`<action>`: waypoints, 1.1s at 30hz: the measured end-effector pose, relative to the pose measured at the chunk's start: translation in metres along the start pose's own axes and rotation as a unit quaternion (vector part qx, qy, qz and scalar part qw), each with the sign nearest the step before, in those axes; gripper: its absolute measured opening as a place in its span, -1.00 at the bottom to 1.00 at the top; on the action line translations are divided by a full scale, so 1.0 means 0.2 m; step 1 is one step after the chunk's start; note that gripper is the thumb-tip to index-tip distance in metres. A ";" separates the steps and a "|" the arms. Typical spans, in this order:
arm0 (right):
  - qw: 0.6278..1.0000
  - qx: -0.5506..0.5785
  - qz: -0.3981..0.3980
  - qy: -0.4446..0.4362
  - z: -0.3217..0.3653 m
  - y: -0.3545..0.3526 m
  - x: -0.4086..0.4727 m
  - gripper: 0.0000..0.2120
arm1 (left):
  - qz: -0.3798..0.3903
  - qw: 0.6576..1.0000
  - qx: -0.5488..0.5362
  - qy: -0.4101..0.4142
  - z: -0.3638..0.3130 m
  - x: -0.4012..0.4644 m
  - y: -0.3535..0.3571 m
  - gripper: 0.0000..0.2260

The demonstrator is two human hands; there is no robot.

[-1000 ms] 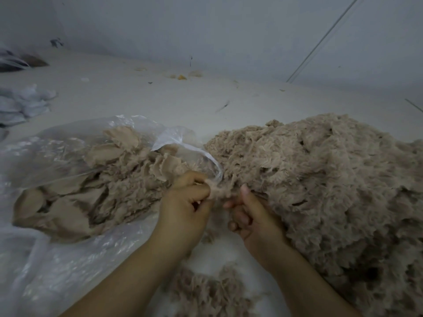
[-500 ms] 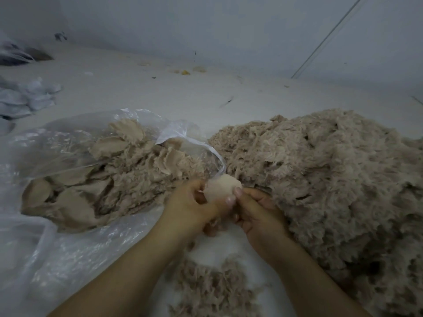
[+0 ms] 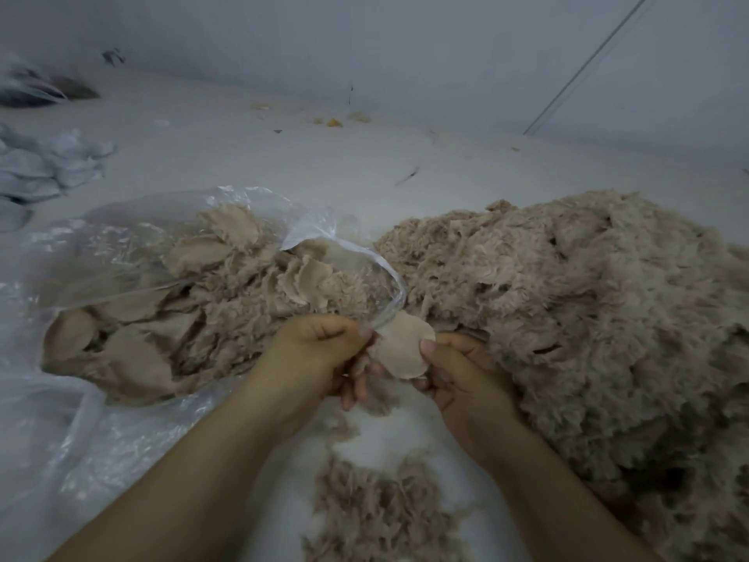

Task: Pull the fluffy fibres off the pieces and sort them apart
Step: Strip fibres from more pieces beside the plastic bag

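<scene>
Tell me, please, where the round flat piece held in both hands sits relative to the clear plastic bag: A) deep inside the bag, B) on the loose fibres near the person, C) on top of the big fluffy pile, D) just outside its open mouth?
D: the round flat piece, pinched between the left hand and the right hand, sits just outside the open mouth of the clear plastic bag.

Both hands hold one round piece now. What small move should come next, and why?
Probably the left hand should drop the round piece into the open plastic bag beside it: its visible face looks smooth, and similar flat pieces already lie there. The right hand would release.
</scene>
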State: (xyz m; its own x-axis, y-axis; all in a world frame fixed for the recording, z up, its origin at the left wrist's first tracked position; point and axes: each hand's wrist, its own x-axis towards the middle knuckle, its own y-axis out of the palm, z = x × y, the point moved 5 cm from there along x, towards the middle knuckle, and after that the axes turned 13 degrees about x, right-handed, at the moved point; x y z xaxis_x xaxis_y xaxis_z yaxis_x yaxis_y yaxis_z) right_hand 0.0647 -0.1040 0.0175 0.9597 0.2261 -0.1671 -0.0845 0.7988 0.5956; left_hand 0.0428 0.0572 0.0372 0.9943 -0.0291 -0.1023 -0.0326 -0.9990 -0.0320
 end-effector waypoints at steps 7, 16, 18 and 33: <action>0.998 -0.063 0.022 0.002 -0.02 -0.01 0.01 -0.87 | 0.011 0.999 0.020 -0.026 -0.05 0.06 0.10 -0.76; 1.000 0.008 0.001 -0.012 -0.03 -0.03 0.03 -0.85 | -0.100 0.965 0.223 0.092 -0.06 0.06 0.02 -0.76; 0.997 0.076 -0.019 -0.011 -0.03 -0.04 0.02 -0.71 | -0.033 0.949 0.297 0.103 -0.02 0.02 0.08 -0.75; 0.997 0.052 0.057 -0.021 -0.02 -0.01 0.01 -0.73 | 0.001 0.992 0.125 0.016 -0.02 -0.07 0.05 -0.66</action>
State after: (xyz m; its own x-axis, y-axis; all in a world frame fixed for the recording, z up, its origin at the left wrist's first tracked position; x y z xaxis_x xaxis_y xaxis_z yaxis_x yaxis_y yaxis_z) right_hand 0.0656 -0.1032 0.0136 0.9564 0.2855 -0.0618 -0.1667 0.7071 0.6872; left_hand 0.0284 0.0465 0.0421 0.9969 -0.0361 -0.0705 -0.0544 -0.9592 -0.2774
